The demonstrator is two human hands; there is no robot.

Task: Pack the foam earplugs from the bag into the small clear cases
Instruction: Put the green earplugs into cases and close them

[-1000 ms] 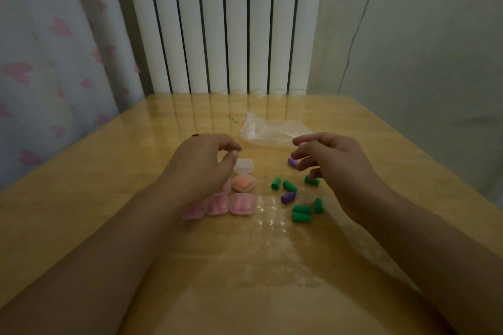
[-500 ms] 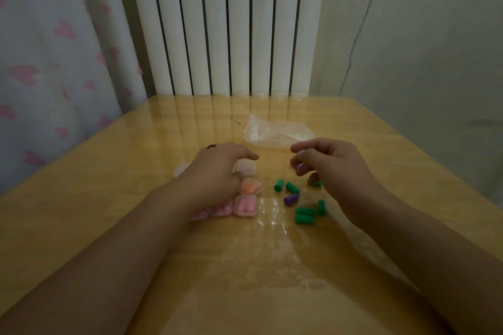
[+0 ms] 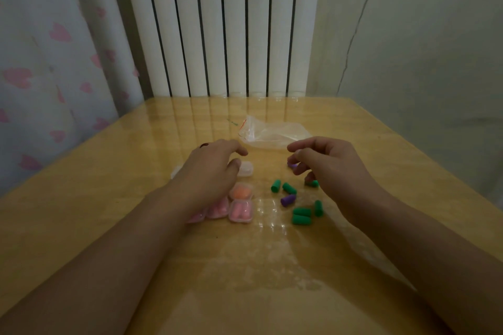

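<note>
Four cases (image 3: pixel 241 211) filled near bag (image 3: pixel 273 134); nine plugs (image 3: pixel 300 215) loose. Left hand (image 3: pixel 211 168) touches empty case (image 3: pixel 246 168); right hand (image 3: pixel 326 163) grip unclear.

Between your hands you have a bare strip of glossy wooden table (image 3: pixel 258 266), hemmed by small clear plastic cases (image 3: pixel 241 211) on the left, scattered green and purple foam earplugs (image 3: pixel 300 215) on the right, and the crumpled clear plastic bag (image 3: pixel 272 133) beyond.
</note>
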